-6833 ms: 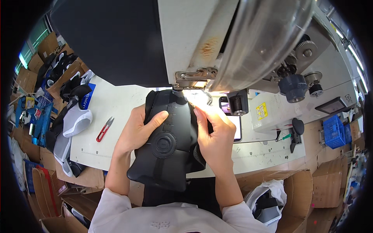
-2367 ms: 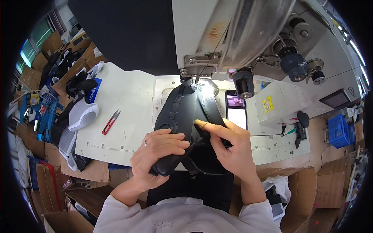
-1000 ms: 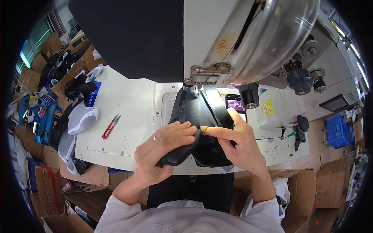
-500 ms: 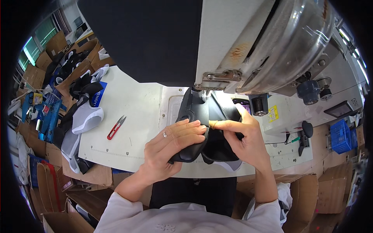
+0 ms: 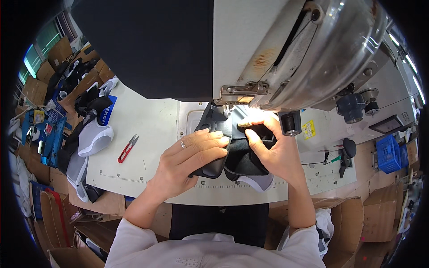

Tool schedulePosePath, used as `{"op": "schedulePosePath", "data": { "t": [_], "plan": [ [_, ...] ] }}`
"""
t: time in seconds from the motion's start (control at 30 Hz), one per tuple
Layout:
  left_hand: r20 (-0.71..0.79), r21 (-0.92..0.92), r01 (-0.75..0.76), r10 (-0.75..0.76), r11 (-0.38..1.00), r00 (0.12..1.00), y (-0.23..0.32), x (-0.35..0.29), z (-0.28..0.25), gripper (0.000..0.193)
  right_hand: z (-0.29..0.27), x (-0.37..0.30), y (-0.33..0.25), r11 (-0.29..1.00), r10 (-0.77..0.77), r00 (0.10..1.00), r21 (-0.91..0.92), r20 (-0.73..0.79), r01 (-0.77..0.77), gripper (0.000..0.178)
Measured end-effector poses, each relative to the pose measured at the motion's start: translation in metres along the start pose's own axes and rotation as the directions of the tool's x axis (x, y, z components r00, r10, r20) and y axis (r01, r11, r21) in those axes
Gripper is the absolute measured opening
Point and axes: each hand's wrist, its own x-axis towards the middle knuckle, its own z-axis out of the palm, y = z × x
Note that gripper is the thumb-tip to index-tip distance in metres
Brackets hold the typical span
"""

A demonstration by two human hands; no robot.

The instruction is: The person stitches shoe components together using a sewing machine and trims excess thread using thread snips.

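Observation:
A black shoe upper (image 5: 212,166) with a pale grey-white lining (image 5: 257,182) lies beneath the sewing machine's needle and presser foot (image 5: 228,109). My left hand (image 5: 190,154), a ring on one finger, holds the upper's left panel, its fingers laid across the smooth surface and the thumb mostly hidden underneath. On the other side my right hand (image 5: 277,147) grips the upper's raised right edge, thumb inside near the dark opening and the fingers behind it. Part of those fingers is lost in the bright lamp light. Red-handled thread snips (image 5: 128,148) lie on the white table, away from both hands.
The machine head (image 5: 250,49) hangs low over the work. Grey-and-black shoe pieces (image 5: 94,139) are heaped at the table's left edge. Cardboard boxes (image 5: 346,228) stand below on both sides. A blue crate (image 5: 388,154) sits at the right.
My right hand has shifted up along the upper's edge, its thumb now apart from the forefinger and the opening spread wider. The left hand keeps its place on the panel. The whole view has shifted slightly.

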Motion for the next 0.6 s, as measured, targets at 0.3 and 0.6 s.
{"op": "schedulePosePath", "data": {
  "t": [0.3,0.6],
  "plan": [
    [-0.032,-0.021,0.003,-0.004,1.0,0.999,-0.002,0.0,0.001,0.055,0.002,0.001,0.006,0.998,-0.002,0.999,0.057,-0.047,0.005,0.02],
    [-0.038,0.021,0.053,-0.052,0.998,0.998,-0.011,0.002,0.002,0.063,0.0,0.014,0.02,0.98,0.038,0.987,-0.189,-0.156,-0.068,0.024]
  ]
}}
